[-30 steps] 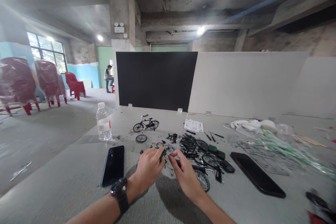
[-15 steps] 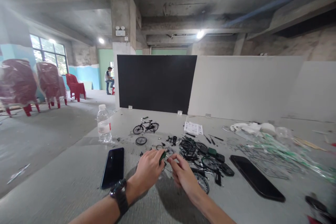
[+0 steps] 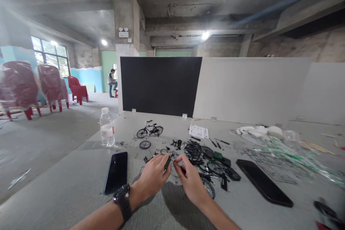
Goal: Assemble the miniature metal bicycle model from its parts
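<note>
Pinched in my left hand point(image 3: 155, 169) is a small dark green part point(image 3: 167, 162), largely covered by the fingers. Right beside it, my right hand point(image 3: 190, 178) has thumb and forefinger pressed together at the part's near end; whatever is between those fingertips is too small to make out. A pile of black model bicycle parts point(image 3: 194, 150) lies just beyond and to the right of my hands. Farther back stands a model bicycle point(image 3: 150, 129), with a loose spoked wheel point(image 3: 145, 144) lying in front of it.
A phone point(image 3: 115, 172) lies left of my hands and a larger black phone or tablet point(image 3: 262, 182) to the right. A water bottle point(image 3: 107, 128) stands at the left edge. Printed sheets point(image 3: 198, 131), thin tools point(image 3: 217, 143) and plastic wrapping point(image 3: 293, 160) lie farther back.
My right hand has shifted slightly, its fingers curling tighter at the green part. My left hand has turned a little, showing more of that part. Everything else stays put.
</note>
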`<state>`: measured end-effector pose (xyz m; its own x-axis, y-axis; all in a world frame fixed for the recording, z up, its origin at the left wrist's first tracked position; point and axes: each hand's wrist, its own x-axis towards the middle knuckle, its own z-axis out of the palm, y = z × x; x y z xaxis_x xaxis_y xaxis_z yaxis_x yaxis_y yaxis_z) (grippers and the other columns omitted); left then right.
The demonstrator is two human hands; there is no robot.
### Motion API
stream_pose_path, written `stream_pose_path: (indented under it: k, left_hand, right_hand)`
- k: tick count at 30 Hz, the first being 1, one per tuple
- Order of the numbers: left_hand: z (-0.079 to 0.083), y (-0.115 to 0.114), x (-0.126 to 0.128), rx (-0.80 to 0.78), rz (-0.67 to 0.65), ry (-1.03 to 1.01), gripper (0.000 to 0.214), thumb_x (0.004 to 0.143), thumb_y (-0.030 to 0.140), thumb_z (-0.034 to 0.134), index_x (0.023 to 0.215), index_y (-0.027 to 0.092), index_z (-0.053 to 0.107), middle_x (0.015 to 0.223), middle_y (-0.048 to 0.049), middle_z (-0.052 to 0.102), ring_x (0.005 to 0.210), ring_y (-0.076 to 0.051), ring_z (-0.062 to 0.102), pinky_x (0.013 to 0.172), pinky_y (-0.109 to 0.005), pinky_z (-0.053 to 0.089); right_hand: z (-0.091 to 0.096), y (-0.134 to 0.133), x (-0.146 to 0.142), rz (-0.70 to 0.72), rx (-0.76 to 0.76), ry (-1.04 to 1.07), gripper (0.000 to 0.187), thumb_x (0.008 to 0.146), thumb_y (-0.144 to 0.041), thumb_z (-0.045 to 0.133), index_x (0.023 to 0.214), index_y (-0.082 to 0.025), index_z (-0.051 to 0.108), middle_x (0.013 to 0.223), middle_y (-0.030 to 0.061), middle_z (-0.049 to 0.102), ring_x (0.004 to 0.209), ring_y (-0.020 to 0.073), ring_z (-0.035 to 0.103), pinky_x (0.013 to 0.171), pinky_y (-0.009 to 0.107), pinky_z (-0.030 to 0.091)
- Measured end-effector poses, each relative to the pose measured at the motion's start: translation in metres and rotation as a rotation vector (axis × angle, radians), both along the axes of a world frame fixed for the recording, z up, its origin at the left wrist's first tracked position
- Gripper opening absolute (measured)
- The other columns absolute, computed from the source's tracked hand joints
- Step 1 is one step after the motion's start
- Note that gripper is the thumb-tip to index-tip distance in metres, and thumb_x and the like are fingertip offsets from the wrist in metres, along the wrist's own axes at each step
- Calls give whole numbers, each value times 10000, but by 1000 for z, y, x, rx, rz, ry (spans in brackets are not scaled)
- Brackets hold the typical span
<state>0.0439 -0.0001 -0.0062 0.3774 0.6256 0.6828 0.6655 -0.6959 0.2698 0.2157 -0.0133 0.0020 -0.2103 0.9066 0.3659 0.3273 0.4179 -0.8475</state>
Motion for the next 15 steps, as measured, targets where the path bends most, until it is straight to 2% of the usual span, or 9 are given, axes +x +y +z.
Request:
stream_pose_path:
  k: [2, 5, 7, 11, 15]
  left_hand:
    - [0, -1, 0, -22, -3, -5, 345, 996, 239, 452, 1309, 132, 551, 1119, -128, 724, 1018, -259, 693, 895, -425, 579]
    - [1, -2, 1, -65, -8, -12, 314, 1009, 254, 429, 1269, 149, 571, 1079, -117, 725, 995, -254, 690, 879, -420, 578]
    - [2, -3, 1, -79, -13, -18, 302, 1012, 257, 425, 1255, 157, 574, 1069, -111, 723, 989, -249, 684, 874, -410, 574]
    - [4, -5, 0, -69, -30, -30, 305, 1004, 246, 434, 1258, 147, 569, 1066, -110, 720, 980, -247, 674, 880, -407, 565]
    - [5, -6, -2, -71, -52, -44, 337, 1001, 271, 446, 1282, 136, 574, 1138, -130, 714, 1045, -260, 663, 930, -418, 545]
  right_hand:
    - [1, -2, 2, -4, 49, -77, 393, 968, -615, 459, 905, -228, 479, 577, -71, 411, 525, 121, 309, 524, 268, 205]
    - [1, -2, 1, -3, 3, -14, 419, 955, -642, 462, 888, -229, 477, 595, -65, 429, 528, 119, 331, 517, 260, 228]
    - [1, -1, -1, 18, -103, 95, 473, 906, -707, 491, 862, -237, 460, 563, -79, 401, 482, 107, 316, 478, 247, 225]
    - [6, 0, -6, 83, -363, 281, 573, 769, -801, 590, 844, -262, 411, 454, -135, 283, 363, 72, 176, 384, 222, 148]
    - [7, 0, -9, 92, -456, 377, 609, 698, -795, 668, 826, -264, 401, 431, -148, 265, 342, 51, 135, 357, 199, 122]
